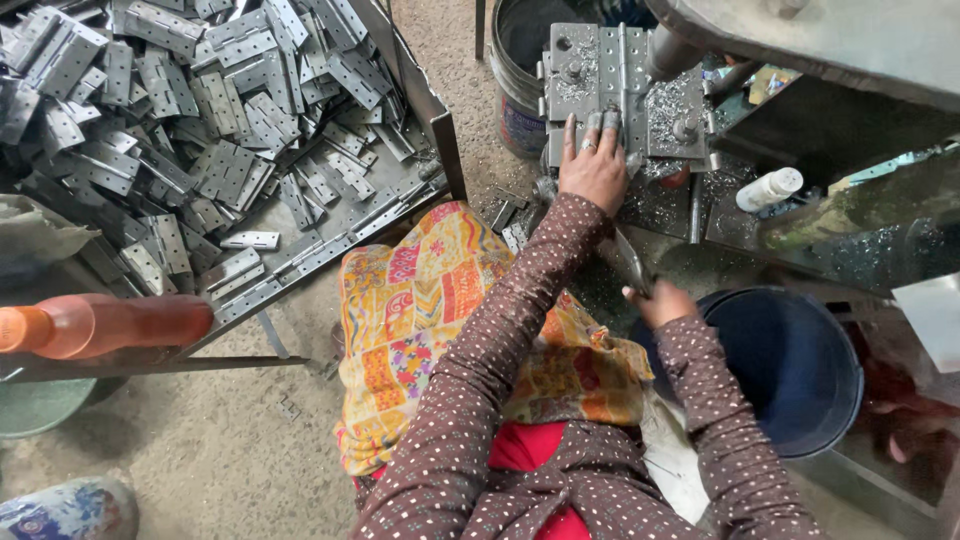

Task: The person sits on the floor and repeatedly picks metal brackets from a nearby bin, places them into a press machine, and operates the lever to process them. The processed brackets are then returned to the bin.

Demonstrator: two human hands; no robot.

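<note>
- Grey steel hinge (pixel 612 75), opened flat on the drilled jig plate (pixel 570 60) of the press, directly under the vertical spindle (pixel 668 50); pinned there by the fingertips (pixel 597 122) of the left hand (pixel 595 172), stretched forward.
- Right hand (pixel 662 302) drawn back toward the lap, closed around a thin flat metal strip (pixel 630 260), probably another hinge seen edge-on.
- Risk, as a judgement: fingertips resting just beside the spindle, so a descending tool could catch them; likely cause, holding the part by hand rather than by clamp.
- Further risk: loose metal swarf (pixel 670 100) spread over plate and bed (pixel 655 205), liable to cut bare skin or tilt the hinge off its seat.
- Possible snag: long dotted sleeve (pixel 500 330) and patterned lap cloth (pixel 430 310) close to the machine.
- Dark blue bucket (pixel 790 365) below the right hand; second bucket (pixel 515 70) behind the plate; white bottle (pixel 768 188) lying on the bed.
- Sloped sheet-metal tray (pixel 440 140) to the left, heaped with grey hinges (pixel 200 130); orange bottle (pixel 100 325) at its near edge.
- Bare, dusty concrete floor (pixel 250 450), scattered with stray pieces.
</note>
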